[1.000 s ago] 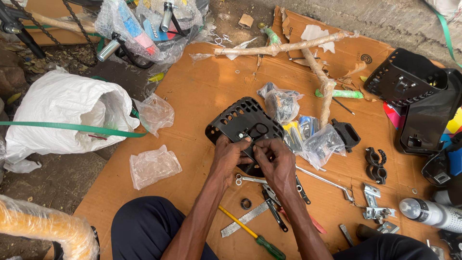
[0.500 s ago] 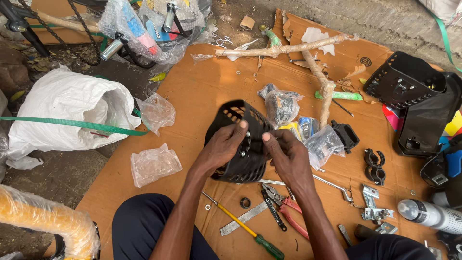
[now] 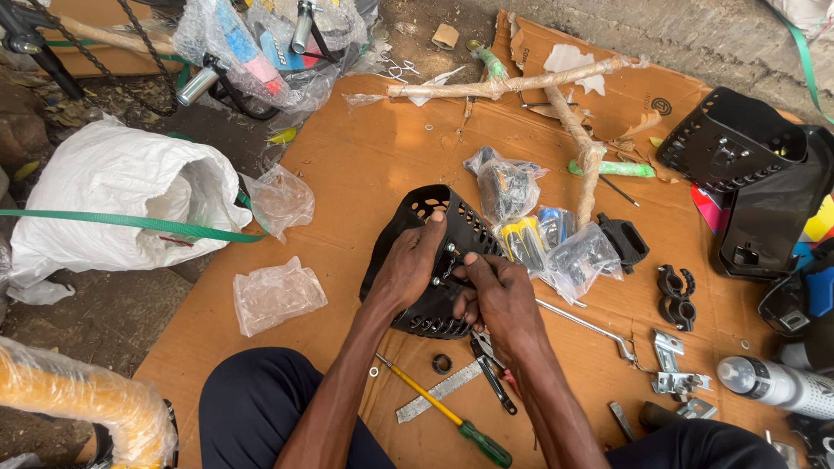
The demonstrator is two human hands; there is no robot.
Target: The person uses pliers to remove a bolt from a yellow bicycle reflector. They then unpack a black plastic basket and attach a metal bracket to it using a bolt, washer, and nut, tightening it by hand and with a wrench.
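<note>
Seated person, viewed from above, working over a sheet of cardboard (image 3: 365, 165) spread on the ground. The left hand (image 3: 407, 271) grips a black perforated plastic basket (image 3: 434, 260), tilted on its side and lifted off the cardboard just in front of the knees; the thumb lies across its face and the fingers wrap its edge, so this grip is closed on the basket. The right hand (image 3: 497, 295) presses against the basket's centre, fingertips pinched together at small bolts there; what they pinch is too small to tell. Below the hands lie a yellow-and-green screwdriver (image 3: 445, 409), a flat metal strip (image 3: 439, 391) and pliers (image 3: 492, 373). Bags of small parts (image 3: 556, 247) rest just right of the basket, a clear empty bag (image 3: 276, 295) to its left, and a second black basket (image 3: 725, 143) well apart at upper right.
</note>
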